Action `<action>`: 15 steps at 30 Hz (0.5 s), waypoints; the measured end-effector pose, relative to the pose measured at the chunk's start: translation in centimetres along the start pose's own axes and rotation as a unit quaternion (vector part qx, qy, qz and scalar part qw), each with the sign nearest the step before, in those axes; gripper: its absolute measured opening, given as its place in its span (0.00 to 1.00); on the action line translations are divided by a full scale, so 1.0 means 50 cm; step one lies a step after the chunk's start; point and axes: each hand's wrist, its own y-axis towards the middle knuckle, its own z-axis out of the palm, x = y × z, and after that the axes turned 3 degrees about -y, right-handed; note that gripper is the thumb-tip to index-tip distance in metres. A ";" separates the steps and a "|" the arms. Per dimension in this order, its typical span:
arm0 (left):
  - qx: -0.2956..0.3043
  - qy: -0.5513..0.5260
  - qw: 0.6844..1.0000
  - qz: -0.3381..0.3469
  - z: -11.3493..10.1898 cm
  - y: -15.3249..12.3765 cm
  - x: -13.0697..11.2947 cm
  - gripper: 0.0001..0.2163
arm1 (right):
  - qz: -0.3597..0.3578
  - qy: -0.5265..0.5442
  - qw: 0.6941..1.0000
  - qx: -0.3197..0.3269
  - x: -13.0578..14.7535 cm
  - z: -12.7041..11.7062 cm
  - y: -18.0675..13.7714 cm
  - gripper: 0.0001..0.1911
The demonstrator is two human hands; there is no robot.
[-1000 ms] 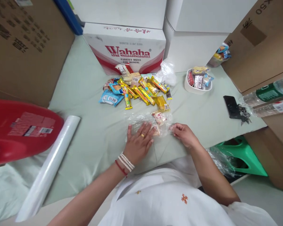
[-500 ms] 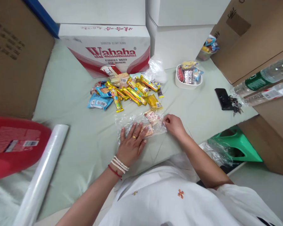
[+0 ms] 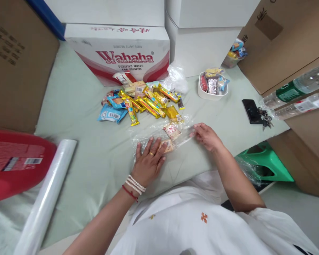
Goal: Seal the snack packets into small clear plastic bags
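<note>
A clear plastic bag [image 3: 184, 139] lies across the pale green cloth, with a pink-and-white snack packet [image 3: 172, 130] and a second small packet [image 3: 168, 145] at it; I cannot tell whether they are in it or under it. My left hand [image 3: 148, 161] rests flat over the bag's left part, fingers spread, fingertips touching the second packet. At the bag's right end, my right hand [image 3: 207, 136] pinches the thin plastic between thumb and fingers and holds it stretched. Just beyond are yellow-wrapped snack bars [image 3: 152, 106] and a blue snack packet [image 3: 112, 114].
A white tub [image 3: 212, 92] of snacks stands back right. Behind the pile are a Wahaha carton [image 3: 122, 53] and crumpled plastic [image 3: 176, 78]. A phone [image 3: 251, 111], keys [image 3: 267, 120] and bottles [image 3: 289, 92] lie right. A plastic film roll [image 3: 46, 191] and red container [image 3: 18, 163] are left.
My right hand has moved a little to the right, drawing the bag's edge out with it, and its fingers have straightened somewhat. My left hand stays in place.
</note>
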 end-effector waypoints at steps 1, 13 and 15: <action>-0.003 -0.002 1.000 0.001 0.001 0.000 0.001 0.26 | 0.019 -0.005 0.999 0.029 -0.003 0.006 -0.005 0.26; -0.018 -0.017 1.000 0.005 0.000 -0.003 -0.006 0.28 | -0.033 -0.063 0.995 -0.072 -0.010 -0.104 -0.068 0.24; -0.018 -0.017 1.000 0.008 0.000 -0.003 -0.006 0.27 | -0.118 -0.127 0.976 -0.129 -0.017 -0.086 -0.077 0.21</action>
